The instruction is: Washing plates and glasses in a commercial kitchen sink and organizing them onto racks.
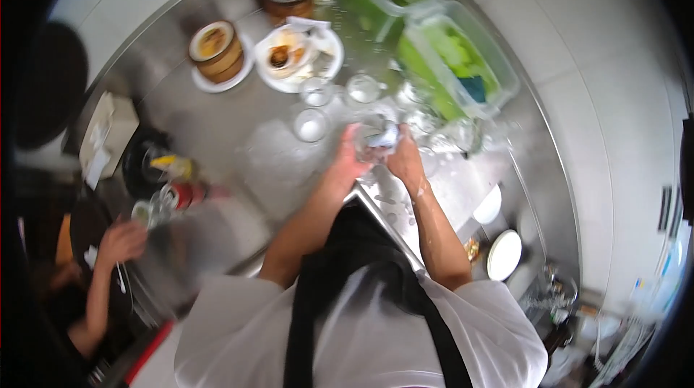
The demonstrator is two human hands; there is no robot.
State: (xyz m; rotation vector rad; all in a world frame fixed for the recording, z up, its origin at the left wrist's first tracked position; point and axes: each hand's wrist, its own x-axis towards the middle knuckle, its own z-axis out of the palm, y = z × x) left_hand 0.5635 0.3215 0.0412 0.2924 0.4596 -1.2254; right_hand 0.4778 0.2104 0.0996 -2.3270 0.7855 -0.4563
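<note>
My left hand (pixel 351 156) is closed around a clear drinking glass (pixel 370 137), whose mouth is tilted toward the right. My right hand (pixel 402 157) holds a pale cloth or sponge (pixel 386 136) at the glass's mouth; blur hides which. Wet suds cling to my right forearm. Several more clear glasses stand close by on the wet steel counter, among them one (pixel 311 125) to the left and one (pixel 362 89) just beyond my hands.
Two plastic tubs (pixel 461 57) with green contents stand at the back right. Used plates (pixel 331 44) and a wooden pot (pixel 217 55) lie beyond. White plates (pixel 504 255) are at the right. At the left, another person's hand (pixel 122 241) is near glasses and a red can (pixel 181 195).
</note>
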